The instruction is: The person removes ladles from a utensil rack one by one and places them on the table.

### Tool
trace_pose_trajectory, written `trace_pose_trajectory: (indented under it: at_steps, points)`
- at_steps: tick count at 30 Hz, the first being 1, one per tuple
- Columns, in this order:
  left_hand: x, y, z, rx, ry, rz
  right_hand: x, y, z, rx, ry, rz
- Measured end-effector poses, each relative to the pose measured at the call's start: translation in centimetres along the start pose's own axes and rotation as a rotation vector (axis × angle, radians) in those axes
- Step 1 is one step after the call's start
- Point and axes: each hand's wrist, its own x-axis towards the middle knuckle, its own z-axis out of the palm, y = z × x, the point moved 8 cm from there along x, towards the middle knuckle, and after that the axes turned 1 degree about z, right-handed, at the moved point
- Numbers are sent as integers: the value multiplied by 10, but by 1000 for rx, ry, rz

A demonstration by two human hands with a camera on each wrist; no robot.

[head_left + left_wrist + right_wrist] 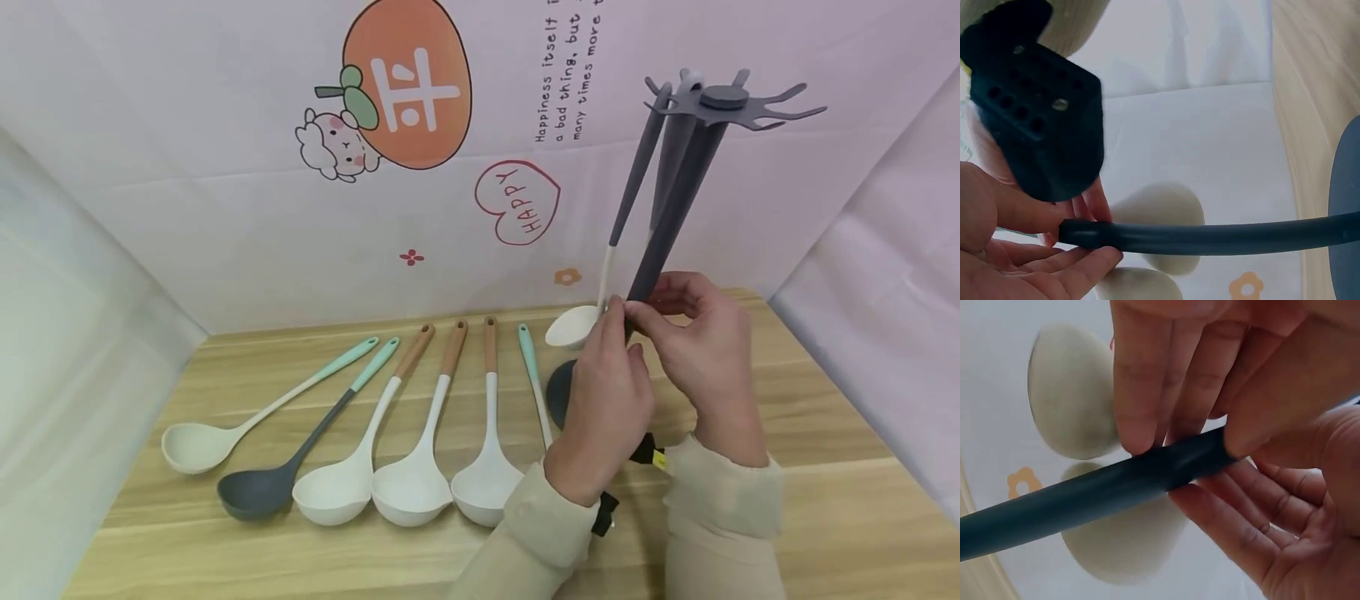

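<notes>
A dark grey utensil stand rises at the right in the head view, with a pole (681, 208) topped by a crown of hooks (780, 112). Both hands meet partway up this pole. My left hand (609, 404) pinches it between thumb and fingers, and my right hand (712, 354) grips it alongside. The pole (1241, 240) runs from the fingers toward a dark round base (1346, 181) in the left wrist view. Grey-handled ladles (639, 167) hang from the hooks. Their pale bowls (1072, 394) show behind the pole in the right wrist view.
Left of the stand, several ladles lie in a row on the wooden table (825, 500): a cream ladle (197, 446), a dark ladle (255, 492), white ladles with brown handles (411, 492) and one with a mint handle (530, 358). A printed white cloth (247, 217) stands behind.
</notes>
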Motion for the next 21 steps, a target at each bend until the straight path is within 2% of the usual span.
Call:
trace_pose_trajectory:
  at_steps: [4, 7, 12, 16, 21]
  points:
    - [2, -6, -3, -17, 4, -25, -1, -5, 2, -2, 7, 12]
    - [3, -9, -6, -34, 11, -25, -2, -5, 2, 7, -29, 27]
    - [6, -12, -6, -66, -11, -43, -4, -6, -8, 66, -77, 32]
    - [7, -11, -7, -53, -16, -31, -4, -15, -11, 110, -55, -49]
    - [6, -12, -9, -46, -10, -13, -4, -24, -3, 106, -53, -166]
